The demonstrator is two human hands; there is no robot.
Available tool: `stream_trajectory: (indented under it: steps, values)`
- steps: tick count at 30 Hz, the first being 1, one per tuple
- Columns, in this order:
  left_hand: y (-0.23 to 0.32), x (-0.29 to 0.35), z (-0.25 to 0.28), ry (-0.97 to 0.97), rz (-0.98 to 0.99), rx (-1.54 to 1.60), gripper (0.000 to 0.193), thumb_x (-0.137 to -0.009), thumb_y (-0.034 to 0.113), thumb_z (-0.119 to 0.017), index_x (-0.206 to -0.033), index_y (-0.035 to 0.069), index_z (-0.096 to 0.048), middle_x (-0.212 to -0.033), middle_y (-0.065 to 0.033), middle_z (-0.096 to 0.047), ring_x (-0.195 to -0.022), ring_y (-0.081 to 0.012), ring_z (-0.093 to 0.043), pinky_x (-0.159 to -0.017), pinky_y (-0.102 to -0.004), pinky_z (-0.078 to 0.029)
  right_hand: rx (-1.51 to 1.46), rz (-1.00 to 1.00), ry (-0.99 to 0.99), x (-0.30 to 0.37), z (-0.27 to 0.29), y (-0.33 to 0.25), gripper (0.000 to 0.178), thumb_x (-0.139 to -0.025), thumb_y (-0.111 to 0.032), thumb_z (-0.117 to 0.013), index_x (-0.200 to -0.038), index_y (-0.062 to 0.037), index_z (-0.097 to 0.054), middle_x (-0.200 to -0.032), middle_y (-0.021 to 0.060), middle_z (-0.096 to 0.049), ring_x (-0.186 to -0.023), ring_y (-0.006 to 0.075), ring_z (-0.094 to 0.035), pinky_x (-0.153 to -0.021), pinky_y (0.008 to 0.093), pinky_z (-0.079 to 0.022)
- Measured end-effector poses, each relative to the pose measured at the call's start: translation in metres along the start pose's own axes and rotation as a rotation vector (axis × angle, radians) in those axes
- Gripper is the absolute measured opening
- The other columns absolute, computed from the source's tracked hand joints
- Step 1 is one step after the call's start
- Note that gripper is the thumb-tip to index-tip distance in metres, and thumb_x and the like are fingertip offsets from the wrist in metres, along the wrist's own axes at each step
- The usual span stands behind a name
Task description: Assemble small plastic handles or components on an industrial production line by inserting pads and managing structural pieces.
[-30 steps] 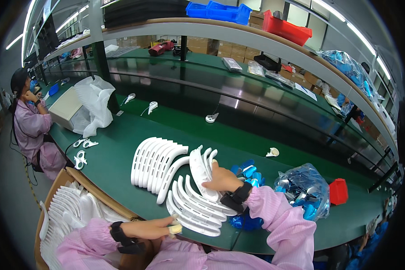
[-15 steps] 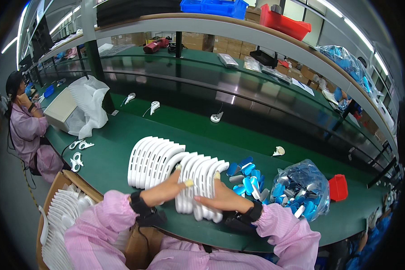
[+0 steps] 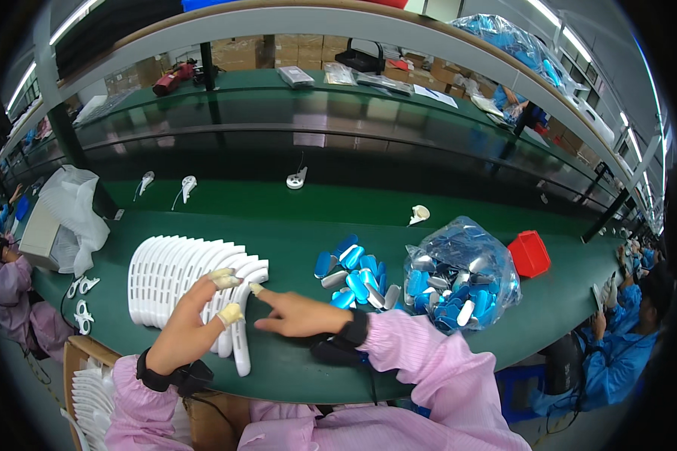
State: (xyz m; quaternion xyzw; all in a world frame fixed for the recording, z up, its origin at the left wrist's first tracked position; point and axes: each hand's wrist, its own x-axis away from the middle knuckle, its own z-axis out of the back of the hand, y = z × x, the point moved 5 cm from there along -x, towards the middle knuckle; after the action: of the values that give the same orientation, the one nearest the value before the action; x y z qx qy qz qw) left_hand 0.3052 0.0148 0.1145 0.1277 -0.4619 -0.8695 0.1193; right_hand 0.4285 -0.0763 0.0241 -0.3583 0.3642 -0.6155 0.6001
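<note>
White curved plastic pieces with slots [image 3: 169,282] stand side by side in a row on the green table, in front of me to the left. My left hand [image 3: 194,319] reaches over the right part of the row, its thumb and fingers apart; whether the fingertips touch the pieces, I cannot tell. Pale covers wrap several fingertips. Just right of the last piece is my right hand [image 3: 297,312], open, index finger stretched towards the row's top end and nothing in its grasp. Blue and silver oval pieces [image 3: 359,278] lie loose further right.
A clear bag [image 3: 466,225] of similar ovals sits beside a red bin [image 3: 530,254]. At lower left a cardboard box [image 3: 90,349] holds more white pieces. Small white parts [image 3: 297,178] lie along the back strip. Co-workers sit at both sides; a shelf [image 3: 301,21] spans above.
The gathered white pieces have moved left against the rest of the row. My right hand has come off them and points at the row's end. The view has swung to the right.
</note>
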Motion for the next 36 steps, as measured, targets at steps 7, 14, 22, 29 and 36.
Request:
stream_trajectory:
  steps: [7, 14, 22, 29, 36]
  values:
    - [0.001, -0.006, -0.046, -0.192, -0.004, 0.040, 0.034, -0.087, 0.011, -0.057, -0.117, -0.003, -0.055, -0.108, -0.0136, -0.062, -0.101, -0.0202, -0.058, -0.085, -0.0316, -0.044, 0.814, -0.354, 0.322, 0.119, 0.104, 0.004, 0.019, -0.078, -0.026, -0.064, -0.085, -0.0094, -0.069, -0.072, 0.0117, -0.065, -0.068, 0.0318, -0.063, -0.059, 0.0403, -0.049]
    - [0.009, -0.003, -0.089, -0.343, -0.080, -0.024, 0.034, -0.085, 0.009, -0.061, -0.117, -0.003, -0.055, -0.102, -0.0167, -0.063, -0.090, -0.0253, -0.061, -0.081, -0.0321, -0.048, 0.778, -0.379, 0.446, 0.138, 0.093, 0.051, 0.024, -0.076, -0.028, -0.068, -0.072, -0.0044, -0.063, -0.072, 0.0124, -0.062, -0.067, 0.0328, -0.062, -0.058, 0.0427, -0.047]
    - [0.050, -0.055, -0.081, -0.074, -0.045, 0.082, 0.030, -0.086, 0.015, -0.061, -0.111, -0.001, -0.060, -0.091, -0.0070, -0.066, -0.074, -0.0106, -0.058, -0.059, -0.0254, -0.043, 0.618, -0.376, 0.522, 0.123, 0.083, 0.072, 0.028, -0.069, -0.027, -0.074, -0.073, -0.0023, -0.061, -0.072, 0.0145, -0.063, -0.066, 0.0337, -0.062, -0.057, 0.0432, -0.048]
    - [0.015, -0.025, -0.130, 0.010, 0.102, 0.221, 0.028, -0.085, 0.012, -0.059, -0.111, 0.000, -0.061, -0.084, -0.0087, -0.064, -0.060, -0.0100, -0.052, -0.055, -0.0256, -0.042, 0.292, -0.374, 0.634, 0.132, 0.091, 0.075, 0.027, -0.072, -0.025, -0.074, -0.069, -0.0002, -0.064, -0.063, 0.0148, -0.063, -0.055, 0.0289, -0.061, -0.051, 0.0373, -0.045]
    - [-0.003, 0.003, -0.191, -0.137, 0.043, 0.671, 0.049, -0.093, 0.007, -0.052, -0.138, -0.001, -0.033, -0.126, -0.0113, -0.051, -0.111, -0.0134, -0.050, -0.094, -0.0266, -0.041, 0.093, -0.269, 0.730, 0.158, 0.058, 0.003, 0.023, -0.070, -0.016, -0.078, -0.069, 0.0016, -0.064, -0.056, 0.0061, -0.055, -0.047, 0.0116, -0.050, -0.044, 0.0269, -0.037]
